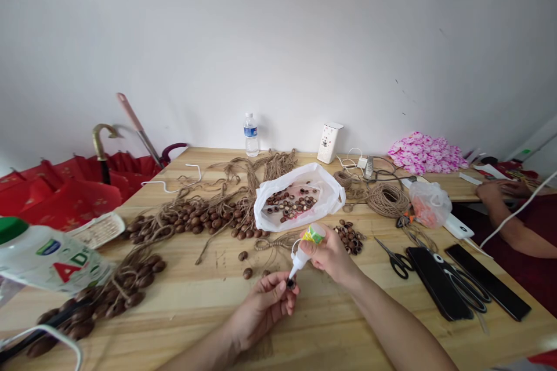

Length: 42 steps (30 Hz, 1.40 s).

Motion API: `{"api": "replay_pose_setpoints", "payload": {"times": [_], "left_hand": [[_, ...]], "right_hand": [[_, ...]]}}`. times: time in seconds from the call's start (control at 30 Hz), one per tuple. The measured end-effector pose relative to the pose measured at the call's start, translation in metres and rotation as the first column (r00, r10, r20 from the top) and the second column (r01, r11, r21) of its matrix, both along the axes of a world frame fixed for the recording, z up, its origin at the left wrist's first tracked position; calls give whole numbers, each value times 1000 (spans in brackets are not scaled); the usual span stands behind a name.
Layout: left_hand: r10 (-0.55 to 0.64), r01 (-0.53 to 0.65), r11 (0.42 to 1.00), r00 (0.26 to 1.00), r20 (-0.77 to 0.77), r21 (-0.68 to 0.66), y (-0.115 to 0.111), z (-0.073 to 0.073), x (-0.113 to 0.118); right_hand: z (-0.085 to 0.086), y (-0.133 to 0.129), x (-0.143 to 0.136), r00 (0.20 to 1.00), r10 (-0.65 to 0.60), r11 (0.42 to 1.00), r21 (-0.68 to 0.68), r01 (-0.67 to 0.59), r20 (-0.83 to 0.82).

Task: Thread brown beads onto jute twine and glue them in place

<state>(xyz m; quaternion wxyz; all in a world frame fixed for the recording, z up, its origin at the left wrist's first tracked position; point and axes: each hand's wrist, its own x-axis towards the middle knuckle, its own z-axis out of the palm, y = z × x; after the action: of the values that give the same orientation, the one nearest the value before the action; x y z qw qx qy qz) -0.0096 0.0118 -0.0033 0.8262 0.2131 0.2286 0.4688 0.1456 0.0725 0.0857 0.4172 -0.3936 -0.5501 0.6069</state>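
Observation:
My left hand [263, 308] pinches a small dark brown nut shell [290, 284] between thumb and fingers, its hollow side up. In my right hand [333, 256] is a white glue bottle [300, 257] with a yellow-green label, tilted so that its narrow nozzle points down at the shell's opening. Whether glue is coming out is too small to see. Just beyond my hands lies an open white plastic bag [267, 217] with many shell pieces inside. Beside my right hand is a pile of loose shell pieces [349, 237]. A few whole nuts [248, 273] lie near my left hand.
Strings of nuts on twine [204, 217] spread across the left, near a large white bottle [56, 258]. Scissors [398, 262], a black phone [487, 281] and coiled twine [387, 200] lie right. A water bottle [251, 136] stands behind. A co-worker's arm [517, 223] is at far right.

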Motion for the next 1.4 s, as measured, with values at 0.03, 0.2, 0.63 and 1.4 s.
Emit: {"api": "replay_pose_setpoints", "payload": {"times": [0.03, 0.2, 0.63, 1.4], "left_hand": [[-2, 2, 1000, 1000, -2, -2, 0, 0, 0], [-3, 3, 1000, 1000, -8, 1, 0, -3, 0], [-2, 2, 1000, 1000, -17, 2, 0, -4, 0], [-38, 38, 999, 999, 0, 8, 2, -2, 1]], "right_hand": [[0, 0, 0, 1000, 1, 1000, 1, -1, -5], [1, -2, 0, 1000, 21, 1000, -2, -21, -19], [4, -5, -1, 1000, 11, 999, 30, -12, 15], [13, -25, -1, 946, -76, 769, 622, -146, 316]]}}
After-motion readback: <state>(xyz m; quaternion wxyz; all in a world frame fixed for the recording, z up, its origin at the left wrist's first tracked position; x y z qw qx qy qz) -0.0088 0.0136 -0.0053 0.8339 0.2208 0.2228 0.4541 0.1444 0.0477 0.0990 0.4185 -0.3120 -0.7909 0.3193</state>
